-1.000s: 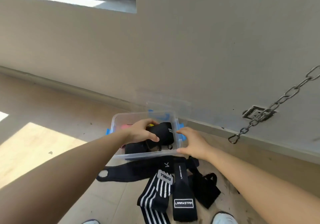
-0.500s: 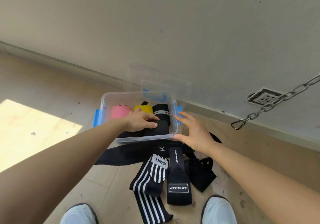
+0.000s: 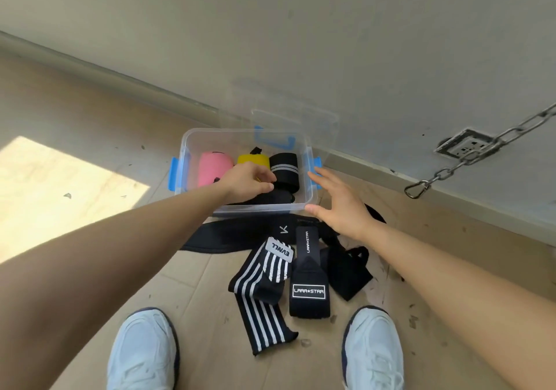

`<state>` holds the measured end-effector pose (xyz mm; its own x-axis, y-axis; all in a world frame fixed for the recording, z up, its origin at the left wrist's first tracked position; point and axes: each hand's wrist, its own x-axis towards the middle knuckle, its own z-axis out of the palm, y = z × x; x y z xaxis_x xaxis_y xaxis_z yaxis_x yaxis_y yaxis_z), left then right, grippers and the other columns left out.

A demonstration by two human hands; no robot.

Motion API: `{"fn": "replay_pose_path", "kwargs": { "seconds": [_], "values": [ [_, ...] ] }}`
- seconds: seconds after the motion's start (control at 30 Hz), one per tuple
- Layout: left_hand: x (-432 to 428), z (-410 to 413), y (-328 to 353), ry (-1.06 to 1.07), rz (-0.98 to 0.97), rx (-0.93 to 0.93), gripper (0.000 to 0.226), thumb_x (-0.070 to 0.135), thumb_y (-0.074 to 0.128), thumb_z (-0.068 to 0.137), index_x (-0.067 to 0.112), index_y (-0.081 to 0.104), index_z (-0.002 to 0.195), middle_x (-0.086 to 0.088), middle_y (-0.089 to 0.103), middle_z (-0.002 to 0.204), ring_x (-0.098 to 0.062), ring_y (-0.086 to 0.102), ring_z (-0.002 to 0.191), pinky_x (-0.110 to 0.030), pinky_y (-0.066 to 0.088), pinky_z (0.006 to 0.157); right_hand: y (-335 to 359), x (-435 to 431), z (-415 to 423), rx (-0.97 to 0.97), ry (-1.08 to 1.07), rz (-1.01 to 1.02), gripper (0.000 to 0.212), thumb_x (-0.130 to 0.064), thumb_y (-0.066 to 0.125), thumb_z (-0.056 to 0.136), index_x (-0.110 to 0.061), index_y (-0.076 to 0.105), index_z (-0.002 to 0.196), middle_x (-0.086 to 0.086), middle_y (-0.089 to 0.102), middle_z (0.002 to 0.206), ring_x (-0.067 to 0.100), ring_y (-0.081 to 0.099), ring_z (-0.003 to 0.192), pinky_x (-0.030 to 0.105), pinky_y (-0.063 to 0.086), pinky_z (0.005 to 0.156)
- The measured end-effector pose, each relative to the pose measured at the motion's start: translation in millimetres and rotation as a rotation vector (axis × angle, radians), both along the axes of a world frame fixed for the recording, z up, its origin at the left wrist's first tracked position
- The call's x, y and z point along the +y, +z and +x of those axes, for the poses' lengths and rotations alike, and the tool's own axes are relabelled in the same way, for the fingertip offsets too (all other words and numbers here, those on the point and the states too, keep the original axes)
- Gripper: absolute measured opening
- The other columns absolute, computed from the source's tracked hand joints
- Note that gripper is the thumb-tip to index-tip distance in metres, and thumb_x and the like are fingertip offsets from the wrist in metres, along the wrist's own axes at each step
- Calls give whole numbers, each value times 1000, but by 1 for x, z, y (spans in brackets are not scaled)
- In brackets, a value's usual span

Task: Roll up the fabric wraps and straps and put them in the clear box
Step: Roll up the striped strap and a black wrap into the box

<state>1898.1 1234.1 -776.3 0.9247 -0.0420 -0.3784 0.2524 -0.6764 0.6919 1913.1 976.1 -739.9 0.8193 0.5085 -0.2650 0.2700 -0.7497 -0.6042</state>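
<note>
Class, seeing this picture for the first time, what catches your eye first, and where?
A clear box by the wall holds a pink roll, a yellow roll and a striped black roll. The left hand reaches into it. Unrolled black wraps lie on the floor before it.

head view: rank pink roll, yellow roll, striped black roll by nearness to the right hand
1. striped black roll, right end of the clear box, nearest the right hand
2. yellow roll, middle
3. pink roll, left end

L hand (image 3: 248, 180) inside clear plastic box (image 3: 228, 139), fingers curled on black fabric roll (image 3: 279, 197); R hand (image 3: 340, 206) fingers spread, just beside box's R wall.
</note>
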Motion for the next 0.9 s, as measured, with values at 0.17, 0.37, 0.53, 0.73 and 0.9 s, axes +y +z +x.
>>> {"fn": "replay_pose_path", "kwargs": {
  "seconds": [0.17, 0.37, 0.53, 0.73, 0.9],
  "values": [
    [-26, -50, 33, 72, 1, -485, 13, 21, 67, 92, 20, 74, 103, 8, 69, 88, -10, 62, 78, -31, 53, 75, -6, -8, -21, -101, -108, 66, 53, -26, 73, 91, -23, 54, 141, -6, 53, 138, 12, 57, 116, 31, 46, 104],
    [-61, -121, 14, -172, 118, -368, 19, 33, 63, 97, 25, 66, 114, 12, 59, 99, -4, 56, 92, -32, 53, 83, -36, -35, -64, 96, -324, -70, 27, -27, 78, 87, -15, 68, 110, -4, 64, 88, 12, 61, 80, 29, 54, 76],
    [-72, -125, -21, 221, 19, 85, 79, 40, 77, 86, 20, 36, 151, -5, 45, 146, -20, 49, 134, -39, 45, 111, -45, -16, -88, 180, -434, -40, 49, -29, 81, 84, -15, 65, 128, 0, 70, 112, 19, 65, 103, 38, 54, 94],
    [-66, -119, -30, 261, -121, 220, 78, 23, 83, 84, 19, 41, 150, 1, 61, 119, -16, 65, 102, -33, 52, 99, -56, -1, -116, 208, -380, -64, 30, -26, 78, 86, -24, 70, 115, -9, 67, 88, 14, 65, 91, 36, 55, 85],
    [-63, -126, -34, 31, -22, 290, 43, 33, 83, 83, 26, 65, 122, 2, 58, 115, -16, 59, 109, -32, 49, 96, -57, -21, -119, 188, -203, -214, 14, -41, 68, 91, -28, 70, 85, 1, 66, 91, 22, 57, 100, 36, 47, 86]
  ]
}}
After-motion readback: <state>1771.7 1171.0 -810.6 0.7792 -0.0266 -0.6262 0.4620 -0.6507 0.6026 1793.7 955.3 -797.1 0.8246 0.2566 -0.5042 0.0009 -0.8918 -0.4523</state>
